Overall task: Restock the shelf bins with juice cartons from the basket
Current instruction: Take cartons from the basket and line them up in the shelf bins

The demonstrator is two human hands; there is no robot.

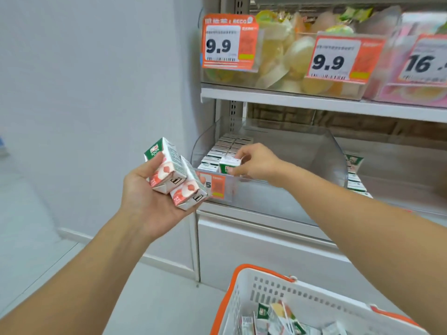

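The right hand [254, 163] pinches 1 juice carton [229, 165], seemingly upright, at the front of the clear shelf bin [314, 151], beside the stocked rows. The left hand [150, 199], nearer the viewer, cradles 2 spare cartons [176, 177]; the basket [266, 286] sits below.

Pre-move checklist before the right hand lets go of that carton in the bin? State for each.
1. Right hand grips the carton firmly: ok, fingers pinch it at the bin's front edge.
2. Carton lined up with the rows already in the bin: cannot tell, hand covers part of it.
3. Free space in the bin: ok, right part looks bare.
4. Left hand secure on its two cartons: ok, both rest in the palm, thumb over the upper one, though the lower one overhangs the fingers.
5. Basket holds more stock: ok, cartons visible inside.
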